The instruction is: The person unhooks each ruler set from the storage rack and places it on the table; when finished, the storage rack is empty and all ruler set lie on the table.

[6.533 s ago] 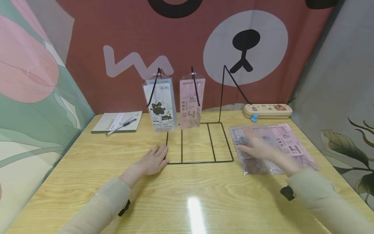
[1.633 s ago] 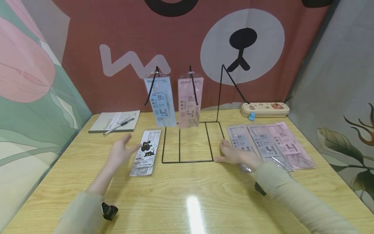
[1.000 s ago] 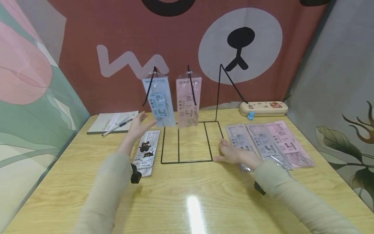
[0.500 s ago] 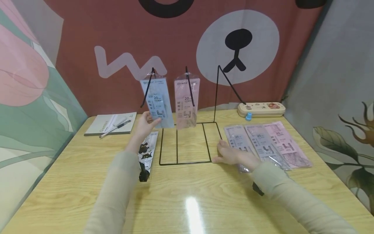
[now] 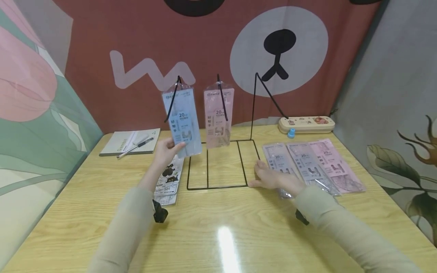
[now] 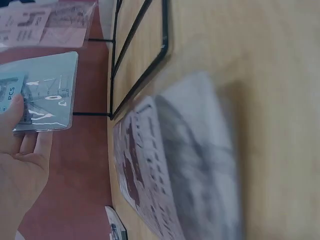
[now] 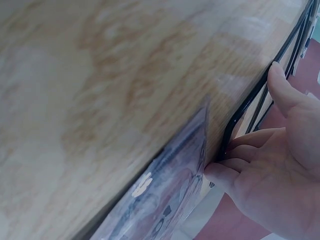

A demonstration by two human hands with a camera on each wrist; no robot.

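Note:
My left hand pinches the lower left edge of a blue packaged ruler set, thumb in front and fingers behind. The packet's top still hangs at the left hook of a black wire display rack. My right hand holds the rack's front right corner, its thumb on the front wire. A pink ruler set hangs on the middle hook; the right hook is bare. Below my left hand, a ruler set with black cats lies on the table, partly covered by the hand.
Two greyish ruler sets and a pink one lie at the right. Behind them are a cream pencil case and a small blue cap-like object. A notebook with a pen lies at the back left.
The cat ruler set has gone from the left hook to the table. My left hand has reached up to the blue packet, whose bottom has come forward. My right hand stays at the rack corner.

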